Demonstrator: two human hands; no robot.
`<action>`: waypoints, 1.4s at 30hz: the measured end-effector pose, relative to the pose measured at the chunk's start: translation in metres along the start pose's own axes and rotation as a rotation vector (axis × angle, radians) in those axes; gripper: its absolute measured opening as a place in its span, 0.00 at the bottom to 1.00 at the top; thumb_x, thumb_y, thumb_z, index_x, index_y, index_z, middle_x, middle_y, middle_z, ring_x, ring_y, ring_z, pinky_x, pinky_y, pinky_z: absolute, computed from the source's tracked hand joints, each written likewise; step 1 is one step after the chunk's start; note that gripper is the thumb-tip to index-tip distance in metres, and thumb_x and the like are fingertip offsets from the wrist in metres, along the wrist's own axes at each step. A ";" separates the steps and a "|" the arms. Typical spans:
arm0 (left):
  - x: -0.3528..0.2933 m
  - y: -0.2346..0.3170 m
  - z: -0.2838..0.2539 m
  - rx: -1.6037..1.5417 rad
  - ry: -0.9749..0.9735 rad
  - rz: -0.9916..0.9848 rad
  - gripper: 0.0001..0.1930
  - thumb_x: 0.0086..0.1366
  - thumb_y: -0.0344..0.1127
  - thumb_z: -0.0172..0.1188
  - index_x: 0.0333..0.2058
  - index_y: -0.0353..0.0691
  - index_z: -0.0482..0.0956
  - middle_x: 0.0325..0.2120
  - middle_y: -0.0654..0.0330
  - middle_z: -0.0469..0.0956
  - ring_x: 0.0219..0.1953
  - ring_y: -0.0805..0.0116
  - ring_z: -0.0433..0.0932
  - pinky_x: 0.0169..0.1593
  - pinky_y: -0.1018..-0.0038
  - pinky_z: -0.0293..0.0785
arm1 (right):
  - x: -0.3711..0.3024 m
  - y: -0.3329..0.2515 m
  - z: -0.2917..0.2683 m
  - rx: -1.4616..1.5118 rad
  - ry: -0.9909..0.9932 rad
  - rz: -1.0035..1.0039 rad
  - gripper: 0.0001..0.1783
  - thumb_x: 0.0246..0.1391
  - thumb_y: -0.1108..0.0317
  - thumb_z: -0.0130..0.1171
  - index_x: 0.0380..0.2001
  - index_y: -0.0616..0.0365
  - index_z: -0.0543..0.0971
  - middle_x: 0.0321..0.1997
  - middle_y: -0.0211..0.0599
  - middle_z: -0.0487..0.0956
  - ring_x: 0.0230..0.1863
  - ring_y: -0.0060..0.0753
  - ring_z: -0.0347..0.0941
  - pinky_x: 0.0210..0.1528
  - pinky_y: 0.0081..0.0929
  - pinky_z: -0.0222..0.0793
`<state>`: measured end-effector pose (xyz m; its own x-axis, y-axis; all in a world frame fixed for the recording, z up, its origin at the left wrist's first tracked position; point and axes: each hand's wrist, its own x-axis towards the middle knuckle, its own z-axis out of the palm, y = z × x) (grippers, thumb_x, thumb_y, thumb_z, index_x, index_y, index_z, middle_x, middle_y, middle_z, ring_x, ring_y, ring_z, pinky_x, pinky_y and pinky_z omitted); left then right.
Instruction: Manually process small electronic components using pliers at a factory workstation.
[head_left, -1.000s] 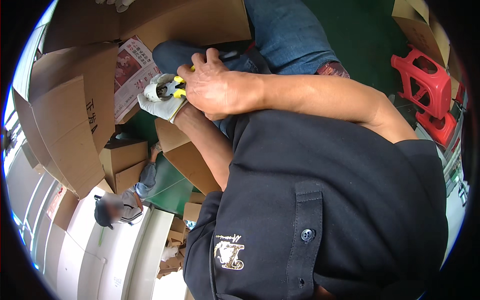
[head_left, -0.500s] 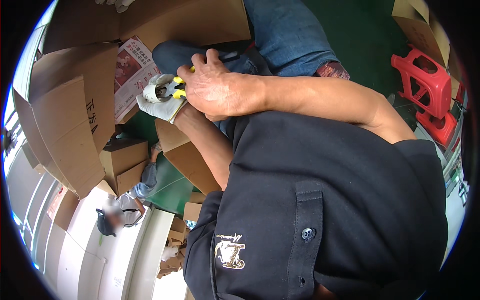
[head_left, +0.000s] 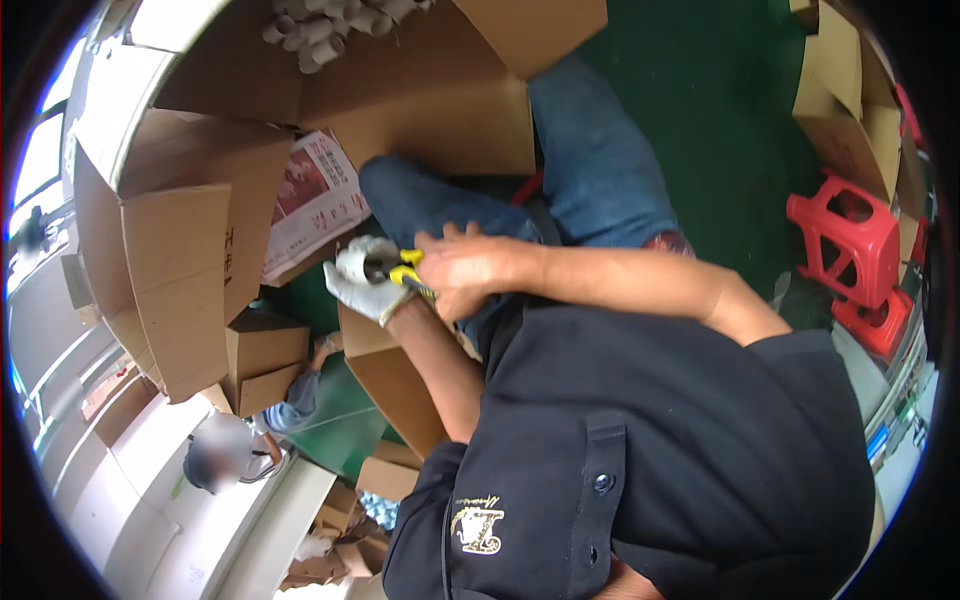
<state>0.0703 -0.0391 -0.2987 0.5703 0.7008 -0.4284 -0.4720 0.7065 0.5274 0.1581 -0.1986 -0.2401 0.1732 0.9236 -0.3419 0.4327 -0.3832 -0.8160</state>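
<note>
My left hand (head_left: 362, 298), in a white glove, is closed around a short white cylindrical fitting (head_left: 352, 264) with its open end toward the pliers. My bare right hand (head_left: 462, 272) grips pliers (head_left: 411, 277) with yellow and black handles. The jaws point into the fitting's opening; what they pinch inside is too small to make out. Both hands are close together beside my bent knee in blue jeans (head_left: 400, 200).
A large open carton (head_left: 440, 120) ahead holds several white cylindrical fittings (head_left: 325, 40). Printed newspaper-like paper (head_left: 315, 200) lies beside it. More cartons (head_left: 180, 290) stand at left, red plastic stools (head_left: 850, 240) at right. Another person (head_left: 225, 455) is at lower left.
The view has shifted, so my hands sit lower in the picture and more of the carton with fittings shows. Both hands keep their holds on the fitting and pliers.
</note>
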 end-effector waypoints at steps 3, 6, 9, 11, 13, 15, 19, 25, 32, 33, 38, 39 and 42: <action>0.001 0.019 -0.028 -0.078 -0.053 0.027 0.17 0.63 0.51 0.54 0.24 0.46 0.67 0.22 0.63 0.67 0.26 0.69 0.68 0.30 0.71 0.72 | 0.002 0.008 -0.010 0.096 -0.182 0.035 0.20 0.38 0.67 0.53 0.37 0.64 0.79 0.51 0.60 0.70 0.47 0.66 0.70 0.47 0.56 0.68; -0.013 0.059 -0.102 0.145 0.211 0.260 0.15 0.64 0.51 0.55 0.30 0.45 0.72 0.25 0.63 0.70 0.30 0.67 0.71 0.33 0.71 0.72 | 0.002 0.019 -0.011 0.177 -0.323 0.017 0.17 0.39 0.68 0.51 0.35 0.65 0.77 0.50 0.60 0.70 0.45 0.65 0.71 0.48 0.50 0.68; -0.042 0.063 -0.132 0.348 0.868 0.290 0.19 0.58 0.50 0.64 0.41 0.42 0.78 0.32 0.62 0.77 0.33 0.64 0.75 0.34 0.66 0.75 | -0.012 0.041 -0.027 0.260 -0.329 -0.003 0.16 0.42 0.67 0.50 0.35 0.66 0.74 0.49 0.57 0.69 0.48 0.62 0.69 0.50 0.46 0.66; -0.060 0.104 -0.241 0.473 1.211 0.026 0.24 0.53 0.46 0.70 0.43 0.36 0.79 0.36 0.60 0.80 0.34 0.64 0.78 0.34 0.63 0.78 | -0.019 0.045 -0.044 0.251 -0.374 -0.011 0.18 0.42 0.68 0.50 0.38 0.65 0.75 0.50 0.56 0.69 0.50 0.62 0.68 0.52 0.45 0.65; -0.065 0.110 -0.275 0.788 1.493 -0.093 0.23 0.50 0.44 0.72 0.39 0.32 0.81 0.34 0.58 0.82 0.33 0.65 0.79 0.34 0.61 0.79 | -0.036 0.052 -0.056 0.416 -0.012 -0.057 0.27 0.42 0.69 0.52 0.50 0.63 0.74 0.56 0.54 0.67 0.56 0.58 0.65 0.58 0.41 0.63; -0.063 0.134 -0.295 1.073 1.580 0.251 0.18 0.51 0.42 0.71 0.32 0.32 0.83 0.29 0.57 0.82 0.30 0.65 0.79 0.33 0.62 0.79 | -0.049 0.061 -0.074 0.424 0.038 -0.062 0.31 0.42 0.70 0.52 0.55 0.62 0.70 0.57 0.55 0.66 0.58 0.57 0.64 0.60 0.40 0.62; 0.045 0.068 -0.076 1.233 0.592 0.659 0.17 0.60 0.27 0.62 0.49 0.29 0.77 0.40 0.56 0.81 0.41 0.68 0.78 0.48 0.72 0.75 | -0.087 0.089 -0.093 0.498 0.223 0.054 0.36 0.41 0.72 0.52 0.60 0.62 0.69 0.56 0.47 0.67 0.57 0.46 0.66 0.62 0.34 0.61; 0.176 -0.126 0.111 1.635 -0.625 0.512 0.26 0.55 0.34 0.62 0.54 0.37 0.73 0.50 0.50 0.78 0.54 0.57 0.76 0.57 0.67 0.72 | -0.106 0.076 -0.085 0.647 0.443 0.205 0.40 0.36 0.70 0.53 0.61 0.61 0.69 0.57 0.43 0.66 0.55 0.40 0.67 0.61 0.35 0.62; 0.195 -0.290 0.178 1.757 -0.701 0.243 0.26 0.48 0.42 0.67 0.47 0.39 0.76 0.50 0.48 0.77 0.53 0.48 0.75 0.55 0.60 0.73 | -0.120 0.066 -0.071 0.662 0.442 0.174 0.41 0.38 0.66 0.53 0.61 0.70 0.65 0.60 0.48 0.65 0.63 0.45 0.63 0.68 0.37 0.55; 0.188 -0.290 0.175 1.651 -0.633 0.228 0.25 0.49 0.43 0.67 0.46 0.38 0.77 0.47 0.48 0.78 0.51 0.48 0.77 0.54 0.60 0.74 | -0.120 0.066 -0.069 0.656 0.437 0.170 0.41 0.38 0.67 0.53 0.61 0.70 0.65 0.60 0.48 0.65 0.63 0.46 0.63 0.68 0.38 0.55; 0.162 -0.237 0.158 1.382 -0.321 0.277 0.23 0.51 0.44 0.66 0.43 0.35 0.80 0.37 0.49 0.83 0.43 0.52 0.82 0.49 0.63 0.76 | -0.115 0.067 -0.072 0.659 0.410 0.156 0.40 0.39 0.69 0.53 0.62 0.67 0.66 0.60 0.48 0.64 0.62 0.46 0.63 0.67 0.38 0.57; 0.168 -0.211 0.140 1.115 -0.331 0.011 0.23 0.51 0.42 0.67 0.43 0.35 0.80 0.38 0.51 0.83 0.41 0.53 0.82 0.48 0.65 0.76 | -0.113 0.069 -0.070 0.639 0.376 0.108 0.40 0.39 0.69 0.53 0.62 0.65 0.66 0.60 0.48 0.64 0.62 0.46 0.64 0.67 0.38 0.58; 0.161 -0.125 0.079 1.415 -0.788 0.726 0.22 0.51 0.39 0.71 0.43 0.33 0.79 0.43 0.54 0.81 0.40 0.58 0.81 0.46 0.68 0.78 | -0.104 0.068 -0.069 0.563 0.294 0.022 0.40 0.38 0.72 0.54 0.61 0.63 0.68 0.58 0.47 0.65 0.60 0.46 0.64 0.65 0.35 0.59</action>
<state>0.2749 -0.0223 -0.3755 0.8882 0.2942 0.3529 -0.1096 -0.6103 0.7846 0.2304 -0.3201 -0.2277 0.4468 0.8482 -0.2846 -0.0913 -0.2732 -0.9576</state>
